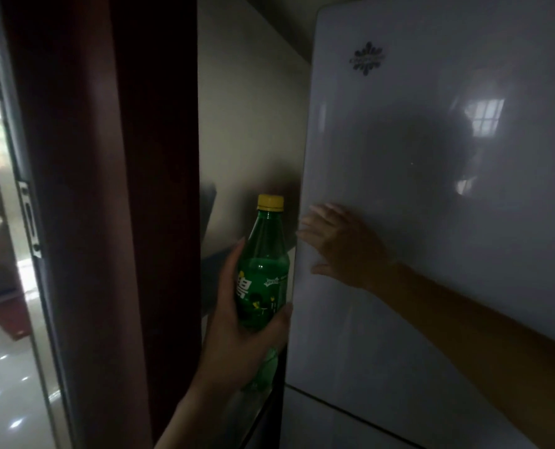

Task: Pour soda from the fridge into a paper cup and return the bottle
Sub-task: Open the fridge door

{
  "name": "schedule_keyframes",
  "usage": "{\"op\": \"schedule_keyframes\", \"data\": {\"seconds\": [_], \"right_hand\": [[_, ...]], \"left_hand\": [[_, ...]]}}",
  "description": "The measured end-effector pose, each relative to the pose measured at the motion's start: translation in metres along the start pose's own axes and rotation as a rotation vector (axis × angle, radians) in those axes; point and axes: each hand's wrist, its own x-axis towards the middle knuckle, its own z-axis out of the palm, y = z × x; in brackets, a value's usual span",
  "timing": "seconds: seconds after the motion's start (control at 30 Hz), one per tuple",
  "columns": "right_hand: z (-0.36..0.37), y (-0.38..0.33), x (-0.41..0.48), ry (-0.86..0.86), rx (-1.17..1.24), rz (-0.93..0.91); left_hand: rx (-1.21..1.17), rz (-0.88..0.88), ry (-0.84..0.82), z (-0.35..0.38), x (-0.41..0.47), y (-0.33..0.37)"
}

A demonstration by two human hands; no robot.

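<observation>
A green soda bottle (264, 270) with a yellow cap stands upright in my left hand (237, 335), which grips it around the label just left of the fridge. The white fridge door (431, 189) fills the right side of the view and looks closed or nearly closed. My right hand (341, 244) lies flat on the door near its left edge, fingers spread, holding nothing. The fridge's inside is hidden. No paper cup is in view.
A dark red-brown wooden door frame (123, 222) stands close on the left of the bottle. A pale wall (247, 124) lies behind the narrow gap between frame and fridge. A lower fridge door (350, 429) begins below a seam. Shiny floor tiles (7, 384) show at far left.
</observation>
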Motion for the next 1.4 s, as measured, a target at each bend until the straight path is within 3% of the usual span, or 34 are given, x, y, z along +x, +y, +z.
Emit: {"op": "schedule_keyframes", "data": {"seconds": [0.2, 0.5, 0.67, 1.17, 1.33, 1.4], "right_hand": [[0.005, -0.005, 0.013, -0.006, -0.206, -0.061], [-0.002, -0.019, 0.051, -0.278, -0.535, -0.184], [0.008, -0.032, 0.068, -0.382, -0.477, -0.13], [0.018, -0.044, 0.073, -0.366, -0.425, -0.027], [0.008, -0.056, 0.068, -0.267, -0.372, -0.033], [0.003, -0.071, 0.06, -0.254, -0.3, 0.065]], "left_hand": [[0.066, 0.002, 0.058, -0.003, 0.0, -0.014], [0.085, -0.018, 0.073, -0.006, 0.01, -0.024], [0.082, -0.011, 0.06, -0.008, 0.011, -0.029], [-0.003, 0.031, 0.024, -0.017, 0.012, -0.039], [0.0, 0.087, -0.022, -0.024, 0.004, -0.017], [-0.013, 0.086, -0.025, -0.03, -0.008, -0.003]]}}
